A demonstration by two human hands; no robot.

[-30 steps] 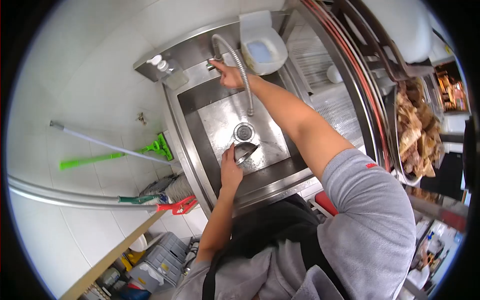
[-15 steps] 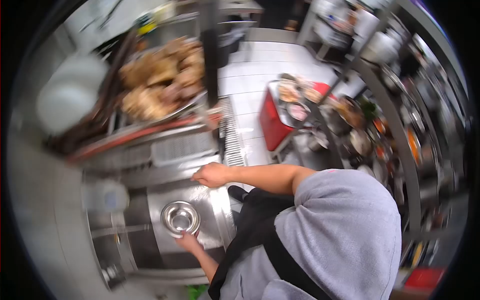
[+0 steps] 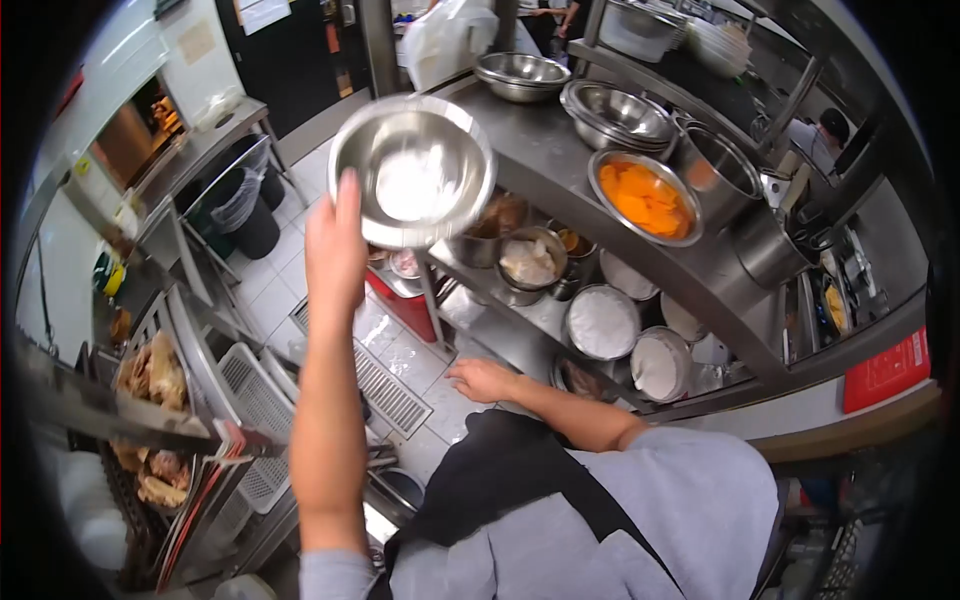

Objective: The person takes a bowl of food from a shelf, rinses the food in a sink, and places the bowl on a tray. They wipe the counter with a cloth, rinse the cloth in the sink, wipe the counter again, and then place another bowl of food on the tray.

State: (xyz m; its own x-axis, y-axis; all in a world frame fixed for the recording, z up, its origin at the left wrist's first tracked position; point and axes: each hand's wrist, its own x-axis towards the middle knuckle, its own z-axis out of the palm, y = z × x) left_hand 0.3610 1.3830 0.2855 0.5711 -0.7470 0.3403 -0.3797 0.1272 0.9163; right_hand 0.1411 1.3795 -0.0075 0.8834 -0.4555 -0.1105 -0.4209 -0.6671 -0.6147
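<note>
A shiny steel bowl [image 3: 415, 185] is raised in front of me at the upper middle, gripped at its near rim by my left hand [image 3: 335, 250], with the thumb over the edge. My right hand [image 3: 480, 380] hangs lower, above the tiled floor and beside the shelving, holding nothing, its fingers loosely bent and apart. Beyond the bowl, on the steel counter [image 3: 540, 145], are stacked steel bowls [image 3: 620, 115] and a bowl of orange pieces [image 3: 645, 200].
Containers of white contents [image 3: 603, 322] stand on the lower shelf. Pots [image 3: 715, 165] are on the right of the counter. Trays of cooked meat [image 3: 155, 375] and a white perforated basket [image 3: 255, 420] are at left. Bins [image 3: 245, 215] and a floor drain [image 3: 390, 390] lie beyond.
The view has swung from the sink area to the shelving. My left hand has lifted the bowl up from over the sink surface; my right hand has left the sink's edge.
</note>
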